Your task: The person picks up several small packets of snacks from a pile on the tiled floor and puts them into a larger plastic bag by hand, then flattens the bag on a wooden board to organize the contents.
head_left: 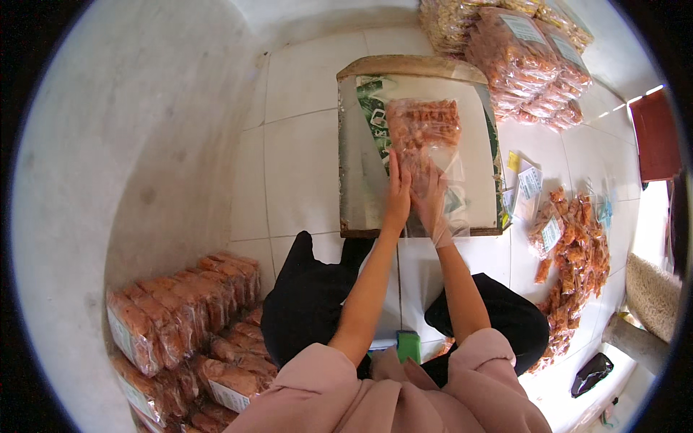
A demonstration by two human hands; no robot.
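Note:
On a low white-topped stool-like table [469, 209] lies a clear plastic bag [424, 133] filled with rows of reddish-brown, stick-like snack pieces at its far end. My left hand [398, 191] rests along the bag's near left side, its fingers closed on the plastic. My right hand [431, 193] reaches into the loose near end of the bag and shows through the film. Its fingers are stretched out toward the snack pieces, their tips partly blurred by the plastic. The bag's loose mouth spreads around my right wrist.
Stacked packed snack bags [180, 310] stand at the lower left by the wall. Larger full bags [516, 58] are heaped at the far right. Loose snack pieces [574, 252] lie on the right floor beside labelled plastic packets [529, 184]. A black pouch [592, 374] sits at lower right.

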